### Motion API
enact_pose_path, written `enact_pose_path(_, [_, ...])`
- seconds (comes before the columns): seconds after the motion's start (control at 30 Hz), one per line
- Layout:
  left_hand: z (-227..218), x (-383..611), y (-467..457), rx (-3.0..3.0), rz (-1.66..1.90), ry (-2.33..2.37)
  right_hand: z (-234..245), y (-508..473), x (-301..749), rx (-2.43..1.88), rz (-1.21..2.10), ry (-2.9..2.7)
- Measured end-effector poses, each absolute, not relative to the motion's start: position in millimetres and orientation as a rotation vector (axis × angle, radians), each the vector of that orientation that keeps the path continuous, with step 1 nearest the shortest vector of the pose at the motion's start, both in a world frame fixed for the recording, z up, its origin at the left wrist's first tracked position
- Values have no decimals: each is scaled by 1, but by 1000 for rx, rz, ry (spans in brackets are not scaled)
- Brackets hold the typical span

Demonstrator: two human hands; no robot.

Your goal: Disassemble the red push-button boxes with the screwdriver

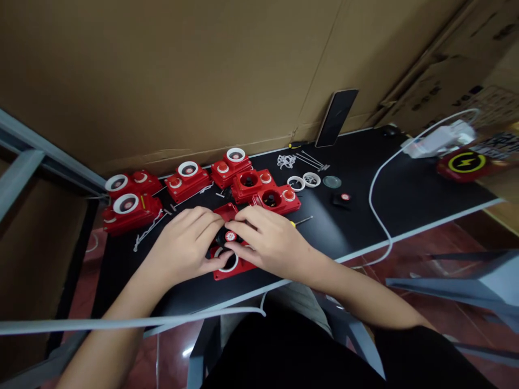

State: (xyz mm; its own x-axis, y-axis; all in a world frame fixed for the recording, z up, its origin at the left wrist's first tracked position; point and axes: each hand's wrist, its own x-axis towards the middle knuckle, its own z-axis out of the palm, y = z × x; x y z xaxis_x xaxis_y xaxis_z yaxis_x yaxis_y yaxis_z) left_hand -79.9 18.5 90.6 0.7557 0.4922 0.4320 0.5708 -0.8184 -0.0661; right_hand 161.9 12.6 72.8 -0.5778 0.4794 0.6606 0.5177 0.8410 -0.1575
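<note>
My left hand (186, 243) and my right hand (270, 237) meet at the table's front. Between their fingertips is a small black knob-like part with a round red-and-white label (231, 236); both hands are closed on it. Beneath them lies a red housing (224, 274) with a white ring (232, 261), partly hidden by my fingers. Just behind stand two red housings without white rings, one (286, 199) with a dark round opening. A similar black part (343, 200) with a red-and-white label rests farther right.
Several red housings with white rings (188, 169) stand at the back left. Two white rings (311, 180), a clear disc (332, 182), white cord (286, 161) and a yellow-handled screwdriver (303, 220) lie rightward. A phone (336, 118) leans on cardboard. A white cable (375, 178) crosses the right side.
</note>
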Motion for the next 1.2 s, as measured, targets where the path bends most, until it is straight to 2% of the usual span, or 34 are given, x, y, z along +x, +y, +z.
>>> enact_pose_path(0.2, [86, -77, 20, -2801, -591, -932, 69, -1, 205, -947, 130, -2072])
enact_pose_path(0.4, [84, -83, 28, -2725, -562, -1075, 84, 6, 311, -1531, -299, -1714])
enact_pose_path(0.5, [82, -84, 31, -2729, -547, -1109, 64, 21, 350, -1726, -304, -1692])
enact_pose_path(0.6, [80, -85, 33, -2730, -548, -1133, 32, 31, 365, -1850, -81, -1816])
enact_pose_path(0.73, [79, -88, 34, -2720, -540, -1207, 12, 31, 369, -1841, -42, -1728])
enact_pose_path(0.97, [83, -95, 35, -2723, -488, -1366, 20, 26, 379, -1795, 31, -1802])
enact_pose_path(1.2, [83, -95, 34, -2711, -512, -1329, 32, 25, 372, -1818, -5, -1790])
